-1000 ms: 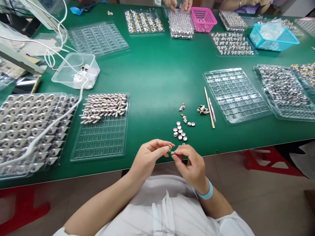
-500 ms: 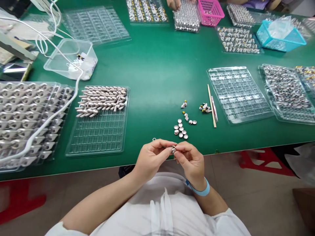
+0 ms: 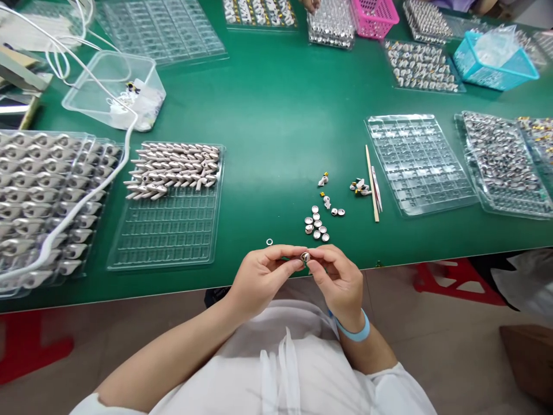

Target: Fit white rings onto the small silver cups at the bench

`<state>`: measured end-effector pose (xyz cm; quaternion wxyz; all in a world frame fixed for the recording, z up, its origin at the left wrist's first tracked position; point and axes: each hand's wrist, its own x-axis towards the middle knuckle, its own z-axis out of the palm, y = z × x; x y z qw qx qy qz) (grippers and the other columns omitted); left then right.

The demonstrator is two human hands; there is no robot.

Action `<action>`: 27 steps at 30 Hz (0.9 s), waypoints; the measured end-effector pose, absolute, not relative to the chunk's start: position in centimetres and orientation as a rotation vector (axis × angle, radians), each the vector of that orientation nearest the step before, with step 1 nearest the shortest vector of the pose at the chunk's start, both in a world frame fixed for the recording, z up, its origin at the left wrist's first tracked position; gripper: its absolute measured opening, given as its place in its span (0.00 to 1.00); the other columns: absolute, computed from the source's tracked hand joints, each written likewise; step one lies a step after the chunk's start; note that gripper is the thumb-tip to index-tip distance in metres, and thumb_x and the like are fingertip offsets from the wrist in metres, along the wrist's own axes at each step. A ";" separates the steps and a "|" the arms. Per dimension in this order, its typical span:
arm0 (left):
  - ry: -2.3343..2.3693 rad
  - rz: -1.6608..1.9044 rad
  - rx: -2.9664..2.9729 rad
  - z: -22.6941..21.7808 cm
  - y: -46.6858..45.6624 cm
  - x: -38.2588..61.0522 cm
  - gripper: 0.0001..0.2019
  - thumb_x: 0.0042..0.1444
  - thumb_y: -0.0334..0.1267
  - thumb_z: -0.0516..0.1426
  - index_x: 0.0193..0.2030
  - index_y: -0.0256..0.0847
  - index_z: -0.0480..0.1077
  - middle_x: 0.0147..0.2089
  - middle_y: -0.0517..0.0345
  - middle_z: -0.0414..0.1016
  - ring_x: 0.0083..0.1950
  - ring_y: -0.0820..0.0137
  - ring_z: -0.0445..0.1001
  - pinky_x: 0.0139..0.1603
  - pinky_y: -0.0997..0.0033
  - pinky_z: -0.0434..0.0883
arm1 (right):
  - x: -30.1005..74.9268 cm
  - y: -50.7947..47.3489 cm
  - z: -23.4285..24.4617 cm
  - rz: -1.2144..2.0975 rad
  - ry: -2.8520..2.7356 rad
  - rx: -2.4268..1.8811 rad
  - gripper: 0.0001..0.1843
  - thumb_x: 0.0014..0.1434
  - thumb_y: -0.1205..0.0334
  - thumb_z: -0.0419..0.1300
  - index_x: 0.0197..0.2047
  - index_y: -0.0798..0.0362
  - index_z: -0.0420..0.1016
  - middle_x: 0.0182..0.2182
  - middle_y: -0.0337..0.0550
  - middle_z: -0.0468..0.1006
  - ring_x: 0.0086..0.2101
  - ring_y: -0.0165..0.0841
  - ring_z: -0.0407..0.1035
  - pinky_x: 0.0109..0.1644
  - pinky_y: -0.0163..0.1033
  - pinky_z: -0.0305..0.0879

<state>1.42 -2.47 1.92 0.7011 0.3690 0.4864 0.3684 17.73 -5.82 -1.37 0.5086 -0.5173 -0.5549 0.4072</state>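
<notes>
Pinching a small metal part between them, the left hand and the right hand meet close to the table's near edge. Each hand's thumb and forefinger are drawn narrow, the left set on the part's left side, the right set on its right, so neither hand is clearly nearer to it (it looks rounded, and any long axis is too small to make out). The other fingers are curled, partly hidden. Away from the fingertips, a cluster of metal caps lies on the table just beyond the right hand, while a lone ring sits just beyond the left. As for containers, a transparent tray beyond the left hand carries grey parts in its far rows, their long axes running mostly sideways. Beyond that tray, to its left, a plastic box holds small white pieces and what seems to be a thin bag. On the far right, a turquoise basket contains a crumpled see-through bag; the pink basket near it is cut off by the upper edge, and I cannot tell its contents.
</notes>
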 end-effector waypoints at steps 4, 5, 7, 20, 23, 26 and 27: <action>1.102 0.818 0.959 1.6 -2.9 1.1 0.11 0.52 0.35 0.65 0.44 0.39 0.80 0.43 0.52 0.83 0.44 0.64 0.81 0.48 0.68 0.78 | 17.8 -5.8 -1.4 1.052 -1.276 -1.277 0.09 0.62 0.66 0.62 0.45 0.46 0.79 0.40 0.42 0.78 0.37 0.32 0.75 0.37 0.35 0.74; 1.115 0.824 1.009 1.5 -3.0 1.1 0.12 0.52 0.34 0.65 0.45 0.39 0.80 0.43 0.52 0.83 0.44 0.64 0.81 0.48 0.69 0.78 | 17.8 -5.8 -1.4 1.065 -1.267 -1.280 0.09 0.62 0.66 0.62 0.45 0.46 0.79 0.39 0.42 0.78 0.37 0.32 0.75 0.37 0.35 0.73; 1.148 0.841 1.118 1.2 -3.1 1.0 0.11 0.54 0.34 0.65 0.44 0.40 0.80 0.42 0.53 0.83 0.42 0.65 0.81 0.46 0.69 0.78 | 17.8 -5.7 -1.4 1.086 -1.259 -1.280 0.08 0.62 0.64 0.62 0.44 0.46 0.79 0.38 0.42 0.78 0.36 0.32 0.75 0.36 0.35 0.73; 1.081 0.898 1.557 0.7 -2.5 0.4 0.09 0.61 0.33 0.58 0.46 0.41 0.78 0.37 0.53 0.82 0.37 0.68 0.77 0.43 0.68 0.72 | 17.9 -5.7 -1.4 1.166 -1.239 -1.276 0.07 0.62 0.62 0.63 0.44 0.48 0.80 0.37 0.42 0.78 0.31 0.30 0.73 0.32 0.34 0.71; 1.103 0.853 1.485 0.7 -2.5 0.3 0.09 0.61 0.34 0.58 0.47 0.41 0.77 0.39 0.52 0.81 0.38 0.67 0.78 0.43 0.69 0.73 | 17.9 -5.6 -1.4 1.156 -1.260 -1.282 0.08 0.62 0.62 0.63 0.44 0.48 0.80 0.37 0.43 0.78 0.32 0.30 0.73 0.32 0.34 0.71; 1.143 0.796 1.293 1.0 -2.5 0.3 0.08 0.59 0.38 0.60 0.44 0.39 0.77 0.38 0.52 0.80 0.37 0.67 0.78 0.39 0.70 0.75 | 18.0 -5.6 -1.3 1.140 -1.293 -1.260 0.07 0.62 0.63 0.62 0.44 0.48 0.80 0.37 0.43 0.78 0.34 0.32 0.72 0.33 0.36 0.71; 1.141 0.778 1.238 1.1 -2.4 0.3 0.08 0.58 0.39 0.61 0.42 0.39 0.76 0.37 0.53 0.79 0.35 0.68 0.78 0.37 0.71 0.75 | 18.1 -5.5 -1.2 1.133 -1.313 -1.248 0.07 0.62 0.63 0.62 0.44 0.47 0.79 0.37 0.43 0.77 0.34 0.32 0.72 0.33 0.36 0.71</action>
